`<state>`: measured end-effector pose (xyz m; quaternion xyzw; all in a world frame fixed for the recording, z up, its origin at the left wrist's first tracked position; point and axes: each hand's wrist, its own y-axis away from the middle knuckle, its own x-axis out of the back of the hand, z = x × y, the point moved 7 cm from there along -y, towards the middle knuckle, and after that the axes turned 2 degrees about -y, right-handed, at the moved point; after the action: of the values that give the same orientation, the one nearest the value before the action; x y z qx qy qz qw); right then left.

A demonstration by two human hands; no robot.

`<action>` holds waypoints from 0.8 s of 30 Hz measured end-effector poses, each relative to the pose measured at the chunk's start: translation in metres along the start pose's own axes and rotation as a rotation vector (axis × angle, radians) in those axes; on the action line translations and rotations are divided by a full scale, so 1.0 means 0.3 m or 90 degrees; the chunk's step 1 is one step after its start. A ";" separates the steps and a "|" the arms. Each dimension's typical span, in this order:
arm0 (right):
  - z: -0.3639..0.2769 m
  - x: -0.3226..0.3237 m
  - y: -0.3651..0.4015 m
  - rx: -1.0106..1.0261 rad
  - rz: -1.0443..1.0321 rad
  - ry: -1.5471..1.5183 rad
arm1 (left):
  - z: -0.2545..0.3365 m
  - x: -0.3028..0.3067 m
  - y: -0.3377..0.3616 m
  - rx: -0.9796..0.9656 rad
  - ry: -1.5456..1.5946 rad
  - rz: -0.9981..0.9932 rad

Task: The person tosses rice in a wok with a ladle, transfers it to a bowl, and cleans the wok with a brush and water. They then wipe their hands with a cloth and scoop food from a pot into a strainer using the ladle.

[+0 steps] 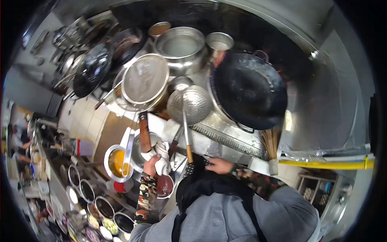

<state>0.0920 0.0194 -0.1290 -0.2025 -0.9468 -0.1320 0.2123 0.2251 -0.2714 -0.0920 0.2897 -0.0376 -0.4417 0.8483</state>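
**Head view, cooking line seen from above.** My left hand (155,164) is clamped on a white cloth (163,158), which is bunched around the lower end of the sieve's wooden handle. The sieve (145,78) lies tilted at upper centre-left, its round mesh facing the camera and its handle running down to that hand. My right hand (219,165) rests at the near edge of the table (219,121), just beside the wooden grip of the skimmer (189,105). A dark object covers its fingertips, so I cannot tell whether the fingers are closed or spread. The skimmer's perforated bowl lies between the sieve and the black wok (250,90), touching neither that I can make out.

Behind the sieve stands a large steel pot (181,46), with a smaller pot (219,40) to its right. A bowl (117,161) of yellow liquid sits left of my left hand, with a ladle (128,149) lying across it. Just below that hand is a small dish (165,186) of dark red sauce. A bamboo brush (271,141) stands near the wok's lower right rim. A row of condiment bowls (94,199) runs along the lower left.
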 end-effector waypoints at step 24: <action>0.413 -0.194 0.528 -0.536 -0.169 0.377 | -0.321 -0.146 1.120 0.055 0.333 -0.018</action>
<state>0.1667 0.1820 -0.2380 -0.1029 -0.7289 -0.5778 0.3524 0.4737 -0.0448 0.0129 0.4306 0.1680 -0.3613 0.8098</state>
